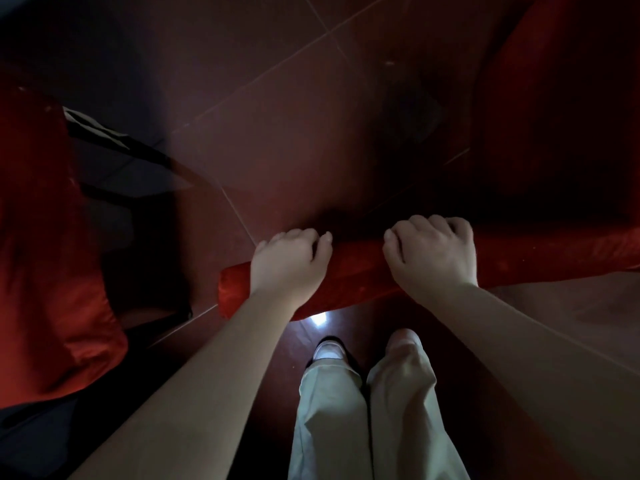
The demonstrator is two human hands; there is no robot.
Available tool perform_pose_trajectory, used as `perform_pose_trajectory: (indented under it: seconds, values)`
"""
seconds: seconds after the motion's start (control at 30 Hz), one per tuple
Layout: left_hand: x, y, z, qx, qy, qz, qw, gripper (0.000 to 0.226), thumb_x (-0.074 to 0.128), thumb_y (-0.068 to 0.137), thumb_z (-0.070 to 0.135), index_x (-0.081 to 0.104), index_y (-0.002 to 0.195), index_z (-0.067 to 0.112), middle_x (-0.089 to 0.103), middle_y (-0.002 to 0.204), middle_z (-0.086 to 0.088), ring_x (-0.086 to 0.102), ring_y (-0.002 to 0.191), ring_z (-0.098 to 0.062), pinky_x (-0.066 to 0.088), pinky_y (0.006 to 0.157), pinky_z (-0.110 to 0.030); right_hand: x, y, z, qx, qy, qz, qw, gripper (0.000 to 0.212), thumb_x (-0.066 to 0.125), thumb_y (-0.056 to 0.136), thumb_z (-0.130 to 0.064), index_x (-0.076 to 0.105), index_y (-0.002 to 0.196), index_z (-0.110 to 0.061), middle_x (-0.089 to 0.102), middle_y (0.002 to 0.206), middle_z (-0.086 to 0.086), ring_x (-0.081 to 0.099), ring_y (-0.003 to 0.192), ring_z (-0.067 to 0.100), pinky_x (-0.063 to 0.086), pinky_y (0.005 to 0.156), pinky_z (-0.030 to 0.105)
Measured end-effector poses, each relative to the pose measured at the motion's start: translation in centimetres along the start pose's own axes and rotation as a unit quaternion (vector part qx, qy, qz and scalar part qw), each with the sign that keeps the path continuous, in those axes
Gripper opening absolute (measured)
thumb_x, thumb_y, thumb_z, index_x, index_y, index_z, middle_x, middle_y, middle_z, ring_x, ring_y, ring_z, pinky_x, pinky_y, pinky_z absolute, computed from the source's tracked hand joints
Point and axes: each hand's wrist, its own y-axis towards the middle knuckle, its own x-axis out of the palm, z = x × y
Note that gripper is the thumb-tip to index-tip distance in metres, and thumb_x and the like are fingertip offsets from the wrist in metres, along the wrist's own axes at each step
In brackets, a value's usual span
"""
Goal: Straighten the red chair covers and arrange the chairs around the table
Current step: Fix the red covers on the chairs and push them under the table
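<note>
Head view: left hand (289,261) and right hand (433,254) grip the red-covered chair back (353,268); move it evenly, keeping the cover taut.

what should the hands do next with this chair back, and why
Probably slide the chair a little forward: left hand and right hand both grip the red-covered chair back, the cover looks smooth between them, and bare floor lies ahead.

Red chair (52,306) blurred, cut by edge
</note>
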Motion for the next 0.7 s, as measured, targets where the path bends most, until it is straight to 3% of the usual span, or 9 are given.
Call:
perform_pose_trajectory:
  seconds: [0.13,0.27,0.33,0.4,0.43,0.6,0.7]
  values:
    - [-0.6,-1.4,-4.1,0.022,-0.047,0.031,0.998,0.032,0.045,0.102,0.036,0.058,0.078,0.019,0.063,0.083,0.004,0.062,0.088,-0.028,0.044,0.072,-0.036,0.6,-0.4,-5.1,-0.018,0.025,-0.025,0.999,0.048,0.029,0.097,-0.048,0.067,0.094,-0.019,0.068,0.096,0.001,0.059,0.099,0.027,0.026,0.104,0.049]
    - [-1.0,-2.5,-7.0,-0.059,-0.168,0.083,0.981,0.034,0.048,0.097,0.043,0.051,0.062,0.042,0.055,0.063,0.019,0.062,0.073,-0.013,0.038,0.062,-0.028,1.5,-0.6,-10.1,-0.058,0.020,-0.039,0.997,0.054,0.023,0.098,-0.049,0.067,0.095,-0.018,0.068,0.097,0.003,0.058,0.098,0.029,0.027,0.103,0.050]
    - [-1.1,-2.9,-8.4,-0.161,-0.339,0.092,0.922,0.034,0.049,0.092,0.050,0.067,0.064,0.041,0.067,0.069,0.020,0.066,0.075,-0.007,0.050,0.073,-0.032,1.9,-0.7,-12.1,-0.069,0.021,-0.041,0.997,0.061,0.013,0.097,-0.047,0.067,0.097,-0.017,0.068,0.099,0.003,0.058,0.098,0.029,0.028,0.103,0.050]
    - [-0.8,-3.3,-9.8,-0.233,-0.474,0.084,0.845,0.039,0.050,0.088,0.053,0.075,0.068,0.031,0.076,0.080,0.007,0.071,0.087,-0.018,0.053,0.092,-0.043,2.1,-0.7,-13.6,-0.076,0.018,-0.038,0.996,0.065,0.009,0.095,-0.046,0.067,0.099,-0.015,0.068,0.099,0.005,0.059,0.096,0.029,0.030,0.101,0.049]
    - [-0.7,-3.5,-10.2,-0.252,-0.505,0.079,0.822,0.042,0.049,0.088,0.053,0.077,0.069,0.028,0.076,0.082,0.002,0.071,0.090,-0.023,0.053,0.094,-0.045,2.2,-0.7,-14.3,-0.077,0.020,-0.037,0.996,0.065,0.010,0.096,-0.046,0.066,0.100,-0.014,0.068,0.100,0.005,0.059,0.096,0.029,0.031,0.100,0.048]
    - [0.6,-3.7,-11.3,-0.270,-0.613,0.089,0.737,0.050,0.046,0.102,0.037,0.080,0.069,0.020,0.076,0.081,-0.010,0.070,0.081,-0.020,0.052,0.086,-0.033,2.9,-0.9,-17.3,-0.085,0.011,-0.021,0.996,0.062,0.014,0.097,-0.048,0.066,0.097,-0.015,0.068,0.094,0.005,0.059,0.091,0.029,0.036,0.089,0.044]
    - [2.1,-3.7,-11.6,-0.297,-0.654,0.102,0.689,0.052,0.045,0.102,0.038,0.080,0.067,0.021,0.076,0.077,-0.007,0.071,0.079,-0.017,0.053,0.088,-0.037,3.6,-1.5,-18.4,-0.086,-0.006,0.028,0.996,0.058,0.022,0.098,-0.046,0.068,0.087,-0.013,0.067,0.081,0.006,0.060,0.078,0.029,0.040,0.081,0.043]
